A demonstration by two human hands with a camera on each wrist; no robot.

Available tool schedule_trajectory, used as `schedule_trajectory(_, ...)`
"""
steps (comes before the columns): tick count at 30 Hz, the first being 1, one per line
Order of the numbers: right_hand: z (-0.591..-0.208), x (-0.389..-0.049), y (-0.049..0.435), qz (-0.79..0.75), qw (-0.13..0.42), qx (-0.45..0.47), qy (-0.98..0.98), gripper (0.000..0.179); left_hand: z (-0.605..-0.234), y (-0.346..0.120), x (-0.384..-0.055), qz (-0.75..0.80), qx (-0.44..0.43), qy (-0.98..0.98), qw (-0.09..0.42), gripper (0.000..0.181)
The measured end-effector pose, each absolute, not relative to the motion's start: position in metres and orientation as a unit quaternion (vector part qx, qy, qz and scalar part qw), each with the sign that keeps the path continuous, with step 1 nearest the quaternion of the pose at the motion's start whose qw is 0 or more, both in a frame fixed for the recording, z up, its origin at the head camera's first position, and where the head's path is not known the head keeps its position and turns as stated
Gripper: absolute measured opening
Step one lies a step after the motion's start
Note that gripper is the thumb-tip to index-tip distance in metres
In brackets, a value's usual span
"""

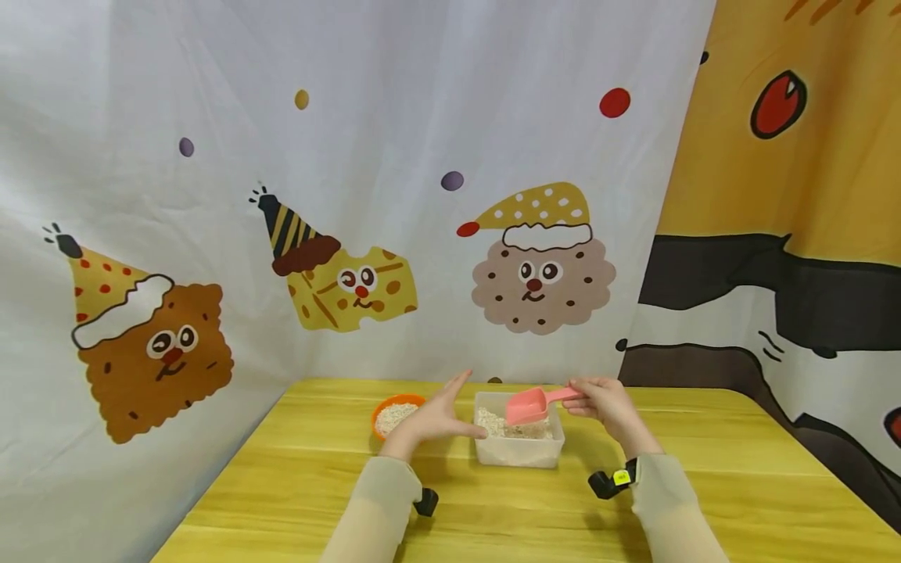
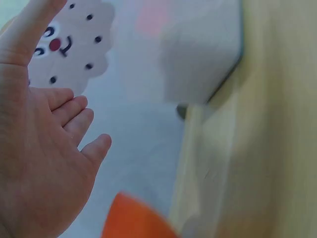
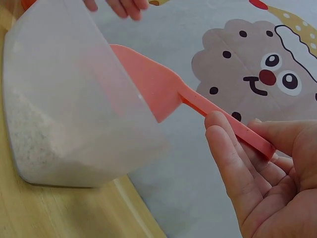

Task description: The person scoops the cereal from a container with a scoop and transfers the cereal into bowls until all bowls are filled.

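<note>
My right hand (image 1: 601, 403) holds a pink scoop (image 1: 528, 407) by its handle, thumb and fingers around the end. The scoop's bowl is over a translucent plastic box (image 1: 519, 452), partly below its rim in the right wrist view. Pale flakes like oats (image 1: 493, 422) lie in the box. To the left of the box, my left hand (image 1: 435, 418) has its fingers extended and thumb apart, with nothing in its grasp. In the left wrist view its palm (image 2: 54, 148) shows bare. Behind that hand sits an orange bowl (image 1: 380, 407) with similar flakes in it.
Both box and bowl stand near the back of a yellow wood-grain table (image 1: 493, 516). A white curtain (image 1: 394, 141) with cartoon figures hangs right behind the table's far edge. Black wrist cameras (image 1: 611, 481) are strapped under both forearms.
</note>
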State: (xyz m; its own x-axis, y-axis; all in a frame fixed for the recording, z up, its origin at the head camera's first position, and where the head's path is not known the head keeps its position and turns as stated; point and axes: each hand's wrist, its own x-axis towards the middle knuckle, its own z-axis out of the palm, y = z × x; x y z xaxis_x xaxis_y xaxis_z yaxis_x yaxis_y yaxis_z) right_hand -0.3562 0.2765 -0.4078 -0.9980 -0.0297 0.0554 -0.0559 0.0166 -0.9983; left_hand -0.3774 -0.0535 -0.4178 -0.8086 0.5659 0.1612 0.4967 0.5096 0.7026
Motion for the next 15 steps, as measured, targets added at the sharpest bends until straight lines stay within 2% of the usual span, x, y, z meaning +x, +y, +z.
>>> schedule_trajectory(7,-0.411,-0.357,0.271,0.698,0.01,0.023,-0.716,0.045,-0.433,-0.03,-0.379,0.399,0.312,0.86,0.061,0.114)
schedule_trajectory(15,-0.415,-0.359,0.269,0.681,0.022,0.02,-0.732,0.038,-0.445,-0.031,-0.383,0.405,0.304,0.86,0.059,0.116)
